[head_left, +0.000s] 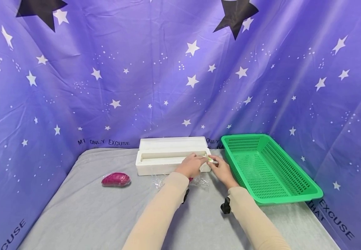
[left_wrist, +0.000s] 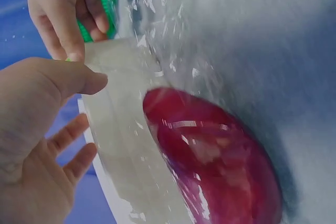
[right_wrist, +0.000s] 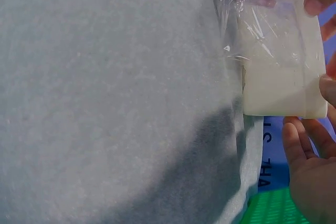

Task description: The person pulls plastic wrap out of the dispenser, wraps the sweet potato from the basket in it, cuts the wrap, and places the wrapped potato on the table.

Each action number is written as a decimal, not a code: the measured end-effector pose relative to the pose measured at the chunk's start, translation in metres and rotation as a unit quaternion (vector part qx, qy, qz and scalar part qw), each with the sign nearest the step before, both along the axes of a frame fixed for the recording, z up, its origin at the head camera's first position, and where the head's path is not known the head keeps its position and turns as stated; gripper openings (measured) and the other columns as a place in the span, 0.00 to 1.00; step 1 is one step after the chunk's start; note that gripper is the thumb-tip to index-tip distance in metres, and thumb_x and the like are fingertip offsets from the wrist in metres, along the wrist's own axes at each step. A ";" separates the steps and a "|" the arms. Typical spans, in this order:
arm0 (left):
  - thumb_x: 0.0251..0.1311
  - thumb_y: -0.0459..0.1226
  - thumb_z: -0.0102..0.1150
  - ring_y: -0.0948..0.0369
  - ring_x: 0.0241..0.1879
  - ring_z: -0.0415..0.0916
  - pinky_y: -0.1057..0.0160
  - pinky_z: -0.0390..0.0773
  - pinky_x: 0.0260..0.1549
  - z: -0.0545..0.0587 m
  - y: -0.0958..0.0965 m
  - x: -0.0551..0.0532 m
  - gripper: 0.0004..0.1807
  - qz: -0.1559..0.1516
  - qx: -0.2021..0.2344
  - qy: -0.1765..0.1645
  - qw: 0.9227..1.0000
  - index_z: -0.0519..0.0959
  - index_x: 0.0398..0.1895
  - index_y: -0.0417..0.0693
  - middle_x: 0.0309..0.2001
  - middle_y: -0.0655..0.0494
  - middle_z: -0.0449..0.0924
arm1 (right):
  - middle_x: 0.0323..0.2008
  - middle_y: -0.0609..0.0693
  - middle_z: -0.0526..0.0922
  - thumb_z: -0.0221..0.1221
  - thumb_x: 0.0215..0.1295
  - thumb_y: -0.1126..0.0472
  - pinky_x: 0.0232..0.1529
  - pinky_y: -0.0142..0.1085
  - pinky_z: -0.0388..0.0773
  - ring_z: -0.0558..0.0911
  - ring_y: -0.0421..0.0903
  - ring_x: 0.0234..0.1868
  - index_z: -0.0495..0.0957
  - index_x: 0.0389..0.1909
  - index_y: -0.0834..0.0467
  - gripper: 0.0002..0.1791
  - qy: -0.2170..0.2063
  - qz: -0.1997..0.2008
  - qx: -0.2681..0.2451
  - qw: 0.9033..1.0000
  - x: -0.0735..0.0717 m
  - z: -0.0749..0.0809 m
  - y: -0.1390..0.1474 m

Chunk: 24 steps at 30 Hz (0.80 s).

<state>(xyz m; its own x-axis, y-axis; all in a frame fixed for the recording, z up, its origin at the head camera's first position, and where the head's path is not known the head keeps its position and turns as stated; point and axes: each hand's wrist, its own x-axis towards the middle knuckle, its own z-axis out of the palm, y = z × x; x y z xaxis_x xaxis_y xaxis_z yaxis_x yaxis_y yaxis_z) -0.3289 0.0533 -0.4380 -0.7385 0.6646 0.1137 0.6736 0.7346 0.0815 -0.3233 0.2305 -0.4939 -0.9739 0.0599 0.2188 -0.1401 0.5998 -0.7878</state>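
Observation:
A long white box [head_left: 156, 169] stands on the table with its lid [head_left: 174, 142] raised at the back. Both hands meet at the box's right end. There my right hand [head_left: 224, 172] pinches a small white and yellow-green thing [head_left: 211, 159], too small to identify. My left hand [head_left: 191, 164] reaches over the box's front to the same spot; its thumb [left_wrist: 89, 80] is extended and its index fingertip is hidden in the left wrist view. A smooth magenta oblong thing [left_wrist: 220, 156] in clear plastic lies against the box's front, mostly behind my left forearm in the head view.
Another plastic-wrapped magenta oblong thing [head_left: 115, 179] lies to the left on the grey cloth [head_left: 83, 215]. A green slotted basket [head_left: 292, 199] stands right of the box. Purple star-patterned curtains [head_left: 155, 86] enclose the table's back and sides.

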 end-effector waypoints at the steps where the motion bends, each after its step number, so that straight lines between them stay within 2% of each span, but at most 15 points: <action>1: 0.56 0.33 0.69 0.59 0.56 0.71 0.65 0.69 0.56 0.001 0.001 0.001 0.36 0.001 -0.002 0.003 1.000 0.72 0.71 0.56 0.68 0.63 0.72 | 0.62 0.65 0.75 0.60 0.72 0.60 0.51 0.49 0.81 0.82 0.62 0.52 0.75 0.64 0.61 0.22 0.002 0.002 0.002 1.000 0.000 0.000 0.000; 6: 0.57 0.34 0.68 0.59 0.51 0.70 0.65 0.71 0.51 0.001 0.006 0.003 0.37 0.013 -0.010 0.014 1.000 0.71 0.72 0.57 0.67 0.64 0.72 | 0.60 0.66 0.76 0.60 0.72 0.61 0.50 0.47 0.81 0.82 0.62 0.52 0.73 0.66 0.62 0.24 -0.001 0.002 -0.005 1.000 0.000 -0.002 0.000; 15: 0.59 0.34 0.66 0.56 0.56 0.68 0.60 0.72 0.55 0.001 0.006 0.005 0.36 0.017 0.005 -0.005 1.000 0.69 0.73 0.57 0.70 0.59 0.69 | 0.61 0.65 0.75 0.60 0.72 0.61 0.50 0.48 0.81 0.82 0.62 0.52 0.72 0.67 0.62 0.25 -0.003 -0.002 -0.004 1.000 0.001 0.001 0.001; 19: 0.59 0.35 0.66 0.56 0.58 0.68 0.59 0.71 0.57 0.000 0.006 0.004 0.35 0.013 0.006 -0.005 1.000 0.71 0.71 0.57 0.70 0.59 0.69 | 0.61 0.66 0.75 0.60 0.72 0.61 0.50 0.48 0.81 0.82 0.62 0.52 0.72 0.67 0.62 0.25 -0.006 -0.004 0.001 1.000 0.001 0.002 0.001; 24: 0.59 0.35 0.66 0.56 0.58 0.68 0.60 0.71 0.57 -0.003 0.005 0.003 0.37 0.009 0.003 -0.005 1.000 0.67 0.74 0.56 0.71 0.59 0.68 | 0.61 0.66 0.75 0.60 0.72 0.60 0.51 0.48 0.81 0.82 0.62 0.52 0.71 0.67 0.62 0.25 -0.007 -0.002 0.004 1.000 0.002 0.002 0.001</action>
<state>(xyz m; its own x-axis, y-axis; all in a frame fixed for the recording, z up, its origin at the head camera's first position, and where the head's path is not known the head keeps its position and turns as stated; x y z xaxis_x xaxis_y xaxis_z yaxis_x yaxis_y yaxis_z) -0.3260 0.0585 -0.4414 -0.7521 0.6499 0.1097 0.6587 0.7467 0.0922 -0.3217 0.2314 -0.4920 -0.9767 0.0631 0.2050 -0.1256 0.6062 -0.7853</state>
